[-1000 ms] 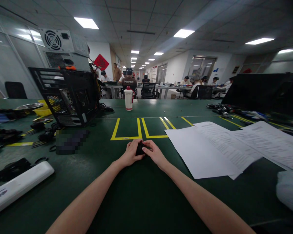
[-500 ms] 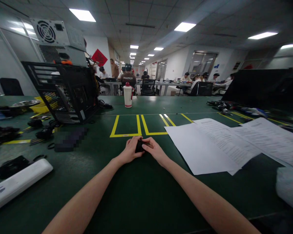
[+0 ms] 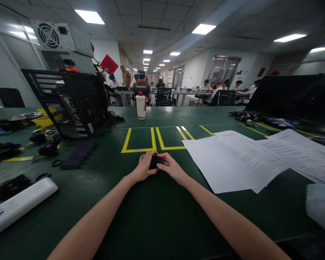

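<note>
2 hands [image 3: 144, 167] [image 3: 172, 167] holding black object [image 3: 153, 162], brown shirt [image 3: 141, 90] reading "PUMPKIN"

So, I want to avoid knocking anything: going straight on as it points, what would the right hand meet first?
The black object, which the right hand's fingertips seem to touch; just beyond is the left hand, though exact depth is unclear.

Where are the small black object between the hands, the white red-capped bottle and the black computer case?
Small black object [image 3: 153, 162]: head view, exposed middle.
White red-capped bottle [image 3: 141, 108]: head view, white body.
Black computer case [image 3: 73, 103]: head view, mid-body.
</note>
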A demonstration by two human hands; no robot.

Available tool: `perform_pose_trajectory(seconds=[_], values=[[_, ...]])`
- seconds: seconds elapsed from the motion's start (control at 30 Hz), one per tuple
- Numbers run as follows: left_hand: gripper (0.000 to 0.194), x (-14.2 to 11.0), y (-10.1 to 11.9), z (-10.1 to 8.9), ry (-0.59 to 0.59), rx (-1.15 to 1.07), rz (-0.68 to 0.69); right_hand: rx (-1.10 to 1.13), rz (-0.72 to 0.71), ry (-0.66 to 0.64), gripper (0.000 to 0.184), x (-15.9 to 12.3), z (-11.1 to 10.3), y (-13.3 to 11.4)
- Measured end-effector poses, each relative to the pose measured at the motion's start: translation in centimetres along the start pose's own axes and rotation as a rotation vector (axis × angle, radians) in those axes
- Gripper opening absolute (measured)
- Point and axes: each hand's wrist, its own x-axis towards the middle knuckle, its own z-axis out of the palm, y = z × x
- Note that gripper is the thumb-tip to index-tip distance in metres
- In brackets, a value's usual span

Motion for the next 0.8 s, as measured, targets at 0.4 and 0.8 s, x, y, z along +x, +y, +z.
perform_pose_trajectory(seconds=[0.4, 0.8], values=[[0.056, 0.01, 0.22, -0.02, -0.001, 0.003, -0.008, -0.055, 0.035, 0.031, 0.034, 0.46, -0.39, 0.48], [0.055, 0.07, 0.23, -0.01, -0.006, 0.0, -0.015, -0.039, -0.041, 0.031, 0.026, 0.18, -0.04, 0.13]])
